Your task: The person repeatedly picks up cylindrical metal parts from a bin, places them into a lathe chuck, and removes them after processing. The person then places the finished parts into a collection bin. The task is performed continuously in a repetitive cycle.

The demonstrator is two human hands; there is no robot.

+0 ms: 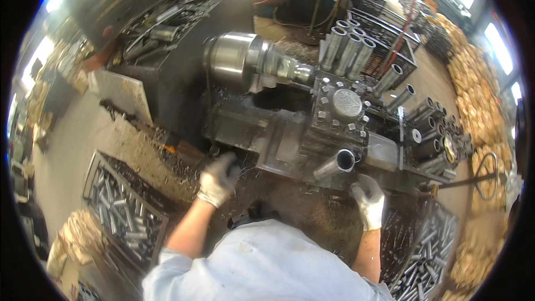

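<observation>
My left hand (217,181), in a white glove with dark, dirty fingers, is beside the front edge of a lathe bed (237,128). Motion smears its fingers, so their grip is unclear. My right hand (368,200), gloved the same way, is curled at the front of the carriage; what its fingers close on is hidden. Just left of it, a metal tube (336,164) leans with its open end up. Behind stands the square tool post (341,106) with several bolts. A shiny chuck (234,58) is at the far left, with a bright workpiece (287,68) reaching toward the tool post.
Several tubes stand upright (349,50) behind the tool post, and more stand (432,128) at the right. Bins of short metal pieces flank me, left (120,206) and right (429,251). A rod with a loop handle (486,177) juts out right. Swarf (173,161) litters the floor.
</observation>
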